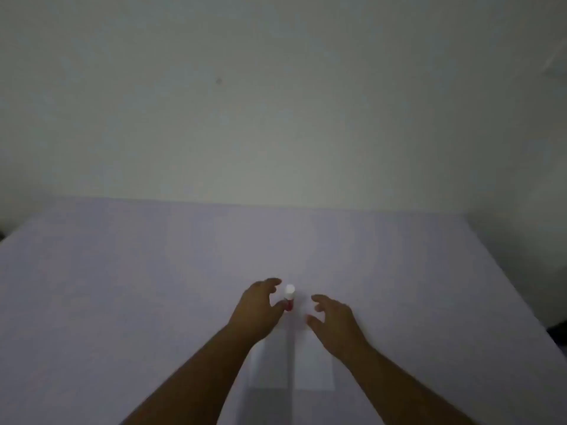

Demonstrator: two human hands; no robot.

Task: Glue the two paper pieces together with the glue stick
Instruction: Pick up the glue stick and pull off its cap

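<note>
Glue stick (289, 297) stands upright between the spread-fingered, empty left hand (257, 308) and right hand (333, 322).

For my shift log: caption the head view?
Both open hands reach toward upright glue stick beyond two papers.

Dim, flat, greyish light; the whole view is soft and blurred, darkening toward the corners.
</note>
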